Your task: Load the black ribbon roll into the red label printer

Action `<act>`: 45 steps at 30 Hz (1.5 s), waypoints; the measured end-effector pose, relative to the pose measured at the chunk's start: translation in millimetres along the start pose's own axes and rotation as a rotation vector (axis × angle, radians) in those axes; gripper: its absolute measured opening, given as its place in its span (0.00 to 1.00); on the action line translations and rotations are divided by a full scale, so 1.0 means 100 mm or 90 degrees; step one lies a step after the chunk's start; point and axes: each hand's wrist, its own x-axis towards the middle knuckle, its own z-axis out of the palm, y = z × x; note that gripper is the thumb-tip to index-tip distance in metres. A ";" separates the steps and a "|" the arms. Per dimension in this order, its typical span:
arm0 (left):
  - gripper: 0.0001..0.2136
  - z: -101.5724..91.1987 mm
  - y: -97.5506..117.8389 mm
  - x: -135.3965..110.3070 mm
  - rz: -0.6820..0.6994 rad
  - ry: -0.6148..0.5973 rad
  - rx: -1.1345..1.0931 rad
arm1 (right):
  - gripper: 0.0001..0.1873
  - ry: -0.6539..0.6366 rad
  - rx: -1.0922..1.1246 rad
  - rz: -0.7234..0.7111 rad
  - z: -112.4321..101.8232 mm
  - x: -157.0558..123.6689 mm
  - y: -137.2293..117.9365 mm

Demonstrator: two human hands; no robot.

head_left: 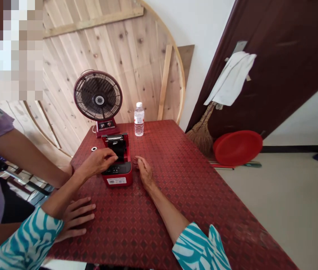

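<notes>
A small red label printer (119,176) with its black lid raised stands on the red patterned table (181,187). My left hand (98,162) lies over the printer's top from the left, fingers curled down onto its black middle part. My right hand (144,171) rests on the table just right of the printer, fingers loosely stretched, holding nothing. Both my arms wear teal-and-white sleeves.
Another person in a purple shirt sits at the left, one hand (74,217) flat on the table. Behind the printer stand a red desk fan (98,98) and a water bottle (139,119); a small white ring (94,149) lies nearby. A broom (202,131) and a red basin (237,147) sit by the door.
</notes>
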 end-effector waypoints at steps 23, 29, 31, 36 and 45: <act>0.07 0.34 -0.28 0.58 0.040 -0.121 0.424 | 0.19 -0.022 0.019 0.006 0.02 0.00 0.01; 0.12 0.13 -0.16 0.41 0.067 -0.211 0.597 | 0.19 -0.031 0.015 0.021 0.02 0.01 -0.01; 0.14 0.07 -0.15 0.34 0.074 -0.188 0.584 | 0.18 -0.030 0.012 0.024 0.01 0.01 -0.02; 0.15 0.00 -0.21 0.28 0.078 -0.162 0.482 | 0.18 -0.033 0.006 0.033 0.01 0.01 -0.02; 0.17 -0.44 -0.25 0.13 0.042 -0.043 0.129 | 0.19 -0.036 -0.002 0.035 0.00 0.00 -0.02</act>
